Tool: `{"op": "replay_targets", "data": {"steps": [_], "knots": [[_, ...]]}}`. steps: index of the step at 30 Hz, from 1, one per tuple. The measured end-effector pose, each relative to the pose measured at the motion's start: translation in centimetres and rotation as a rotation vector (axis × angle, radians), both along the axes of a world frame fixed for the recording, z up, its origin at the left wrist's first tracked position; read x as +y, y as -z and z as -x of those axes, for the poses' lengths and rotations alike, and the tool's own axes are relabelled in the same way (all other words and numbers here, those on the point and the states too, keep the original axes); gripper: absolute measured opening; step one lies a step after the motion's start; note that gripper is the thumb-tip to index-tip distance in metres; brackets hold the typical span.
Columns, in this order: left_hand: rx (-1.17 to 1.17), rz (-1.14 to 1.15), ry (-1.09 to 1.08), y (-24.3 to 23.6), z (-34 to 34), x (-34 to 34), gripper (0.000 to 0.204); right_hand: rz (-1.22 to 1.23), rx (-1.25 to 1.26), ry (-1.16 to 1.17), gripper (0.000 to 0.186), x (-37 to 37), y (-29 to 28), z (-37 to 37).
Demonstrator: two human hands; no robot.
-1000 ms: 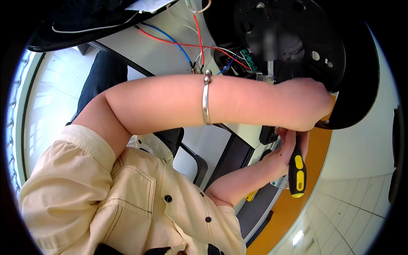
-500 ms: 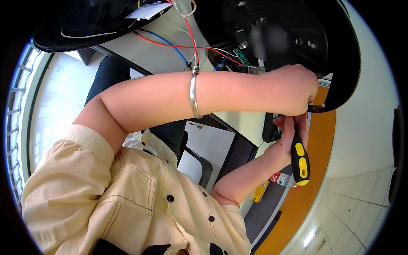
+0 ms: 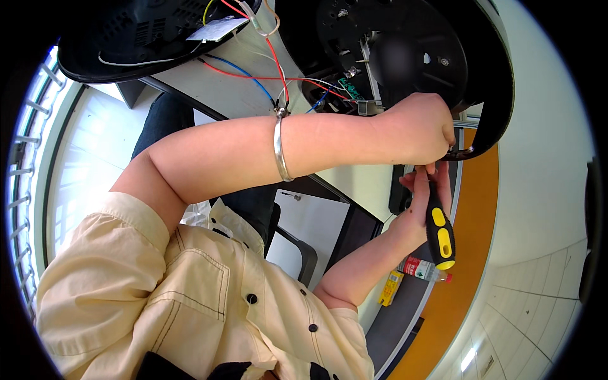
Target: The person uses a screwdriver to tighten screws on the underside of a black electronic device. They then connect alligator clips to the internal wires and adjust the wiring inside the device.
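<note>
Taking the black housing (image 3: 489, 76) as reference: round, open, inner parts in view
Right hand (image 3: 418, 204) is closed round a black-and-yellow screwdriver (image 3: 440, 231), just below the housing's lower rim; butt end points down, away from the housing, blade hidden from where I stand
Left hand (image 3: 421, 123) is up against the lower rim, directly above the right hand, fingers curled in; fingertips are hidden, so can't tell whether it's gripping the rim or a small part
Silver bracelet (image 3: 279, 149) on that arm, left of the housing
Green circuit board (image 3: 349, 88) sits at the housing's left side, near the left hand
Red wire (image 3: 240, 76) runs left from the housing towards a second black shell (image 3: 149, 38), blue wire (image 3: 247, 73) near it
Bottle (image 3: 430, 271) and yellow box (image 3: 391, 288) lie well below the housing, near the right forearm
</note>
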State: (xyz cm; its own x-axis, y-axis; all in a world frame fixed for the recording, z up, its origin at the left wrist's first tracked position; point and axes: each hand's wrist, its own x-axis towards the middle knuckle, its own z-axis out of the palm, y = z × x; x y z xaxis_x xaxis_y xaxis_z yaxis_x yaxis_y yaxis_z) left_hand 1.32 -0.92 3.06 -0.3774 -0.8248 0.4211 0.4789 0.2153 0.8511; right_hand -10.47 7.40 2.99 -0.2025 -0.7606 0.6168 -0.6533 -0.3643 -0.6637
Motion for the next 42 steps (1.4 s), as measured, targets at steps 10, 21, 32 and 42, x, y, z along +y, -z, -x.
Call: {"op": "replay_targets", "data": {"steps": [10,21,32,42], "knots": [[0.283,-0.291,0.027,0.6,1.6,0.7,0.015,-0.004,0.023,0.008,0.041,-0.1,0.1,-0.2],[0.433,-0.436,-0.011,0.9,3.5,1.3,0.014,0.017,0.032,0.004,0.041,-0.4,0.3,0.0],[0.444,-0.342,0.004,1.5,3.7,0.9,0.012,0.035,0.066,-0.01,0.044,-0.3,0.4,-0.1],[0.514,-0.476,0.133,1.5,3.5,0.7,0.011,-0.004,0.057,0.007,0.045,-0.2,0.3,-0.4]]}}
